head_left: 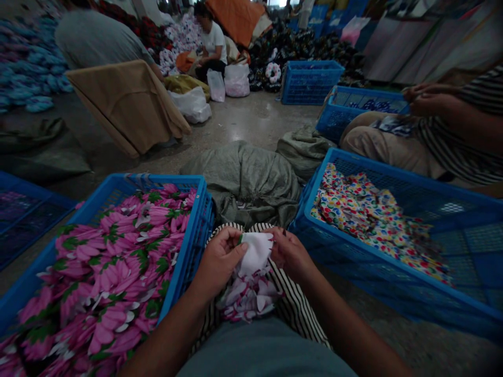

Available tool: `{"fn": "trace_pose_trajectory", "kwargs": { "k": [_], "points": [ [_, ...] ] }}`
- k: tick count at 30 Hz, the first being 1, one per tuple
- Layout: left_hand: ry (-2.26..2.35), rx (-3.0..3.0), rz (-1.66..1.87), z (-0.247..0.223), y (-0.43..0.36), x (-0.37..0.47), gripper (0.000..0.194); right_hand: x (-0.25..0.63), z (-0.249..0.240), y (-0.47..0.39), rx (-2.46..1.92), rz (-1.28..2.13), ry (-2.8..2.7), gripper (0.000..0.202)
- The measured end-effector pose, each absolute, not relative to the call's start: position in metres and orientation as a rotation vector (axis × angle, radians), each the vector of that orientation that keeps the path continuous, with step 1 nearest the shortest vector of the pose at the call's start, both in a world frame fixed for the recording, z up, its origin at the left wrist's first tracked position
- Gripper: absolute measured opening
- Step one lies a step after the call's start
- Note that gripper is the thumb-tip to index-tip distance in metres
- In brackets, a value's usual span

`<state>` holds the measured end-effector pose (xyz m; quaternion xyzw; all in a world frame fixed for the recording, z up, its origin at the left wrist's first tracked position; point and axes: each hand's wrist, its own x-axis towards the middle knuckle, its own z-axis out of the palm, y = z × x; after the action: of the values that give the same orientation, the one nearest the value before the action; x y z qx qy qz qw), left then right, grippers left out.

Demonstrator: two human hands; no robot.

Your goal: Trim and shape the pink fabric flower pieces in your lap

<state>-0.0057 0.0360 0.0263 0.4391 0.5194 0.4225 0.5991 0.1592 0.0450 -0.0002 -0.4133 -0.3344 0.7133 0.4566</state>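
1. While the left hand (220,257) pinches the left edge of a white cloth piece (256,254) between thumb and fingers, the right hand (290,255) is at its right edge, fingertips closed together on the pink-tipped border.
2. The cloth piece is held up over the lap, pale side showing, with a bit of green at its left corner. A small dark item shows by the right fingers, too small to make out.
3. Just below it, a loose heap of white and pink pieces (251,297) lies on the lap, over black-and-white striped fabric (301,301).
4. Near left stands a blue crate (168,179) filled with pink-and-green cloth pieces (118,267); another blue crate with purple contents (15,209) is at the left edge.
5. To the right, a blue crate (396,175) holds multicoloured printed pieces (361,220), gathered mostly toward its left side.
6. Between the two larger crates, just beyond the lap, grey-green sacks (247,175) rest on the floor (251,123).
7. At the right, a seated person in a striped top (448,141) has both hands raised together beside a farther blue crate (334,112).
8. Far left, a person in grey (102,39) sits by a brown cloth-draped seat (129,107); beyond, a person in white (216,44) sits near pale bags (237,81).
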Motion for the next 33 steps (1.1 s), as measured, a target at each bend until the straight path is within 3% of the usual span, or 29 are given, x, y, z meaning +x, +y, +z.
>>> {"fn": "trace_pose_trajectory", "kwargs": {
  "k": [5, 10, 15, 24, 27, 29, 31, 33],
  "points": [
    [1.223, 1.193, 0.887, 0.029, 0.034, -0.004, 0.010, 0.156, 0.000, 0.043, -1.033, 1.715, -1.135, 0.025],
    [1.427, 1.447, 0.895, 0.026, 0.038, -0.026, 0.008, 0.160, -0.005, 0.045, -1.137, 1.593, -0.846, 0.027],
    [1.569, 1.327, 1.067, 0.028, 0.037, -0.044, 0.009, 0.168, -0.005, 0.049, -1.109, 1.575, -0.657, 0.029],
    [1.298, 1.307, 0.929, 0.042, 0.015, -0.010, 0.020, 0.159, -0.001, 0.042, -1.288, 1.302, -0.983, 0.022],
    [1.456, 1.482, 1.118, 0.043, 0.024, -0.012, 0.022, 0.158, 0.000, 0.041, -1.233, 1.438, -0.976, 0.025],
    [1.418, 1.495, 1.022, 0.042, 0.030, -0.015, 0.027, 0.156, 0.000, 0.042, -1.155, 1.615, -0.943, 0.028],
    [1.247, 1.311, 0.836, 0.038, 0.032, -0.015, 0.019, 0.156, 0.000, 0.044, -1.117, 1.716, -0.996, 0.029],
    [1.123, 1.041, 0.794, 0.031, 0.031, -0.012, 0.018, 0.159, 0.002, 0.044, -1.178, 1.566, -1.147, 0.022]
  ]
}}
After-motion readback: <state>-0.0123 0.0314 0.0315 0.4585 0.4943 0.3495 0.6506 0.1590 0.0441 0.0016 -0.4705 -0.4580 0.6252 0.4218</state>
